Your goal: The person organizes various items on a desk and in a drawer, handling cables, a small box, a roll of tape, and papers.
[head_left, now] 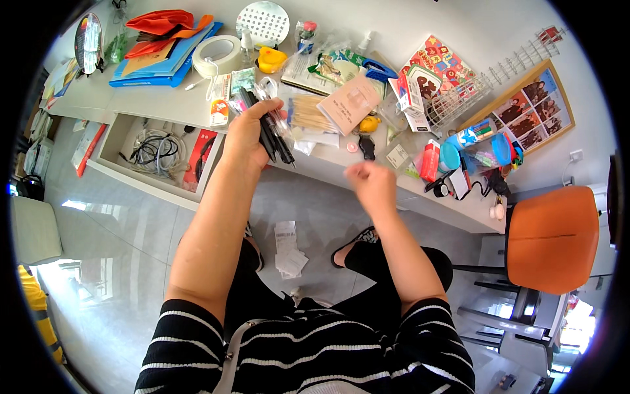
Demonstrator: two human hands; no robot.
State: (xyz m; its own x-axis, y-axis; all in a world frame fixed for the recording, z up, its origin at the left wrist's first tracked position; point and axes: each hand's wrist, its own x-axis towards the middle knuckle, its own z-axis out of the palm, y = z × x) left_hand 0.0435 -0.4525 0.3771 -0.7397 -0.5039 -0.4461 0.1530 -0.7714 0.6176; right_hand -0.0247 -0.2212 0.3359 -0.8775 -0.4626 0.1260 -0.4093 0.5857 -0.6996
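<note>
My left hand (246, 134) is closed around a bundle of black pens (268, 136) above the desk's front edge. A clear plastic wrapper lies close behind its fingers. My right hand (375, 189) hovers just off the desk's front edge with its fingers curled in, slightly blurred. Nothing shows in it. Beyond it on the desk are a small black key fob-like thing (367, 148) and a small pink round thing (352, 147). Between the hands lie a pack of wooden sticks (308, 113) and a pale pink booklet or box (349, 104).
An open drawer (108, 152) with coiled cables (157, 152) juts out left. Blue folders (172, 72), a tape roll (216, 55), a yellow duck (270, 60) and a wire rack (459, 98) crowd the desk. An orange chair (553, 240) stands right. Papers (287, 243) lie on the floor.
</note>
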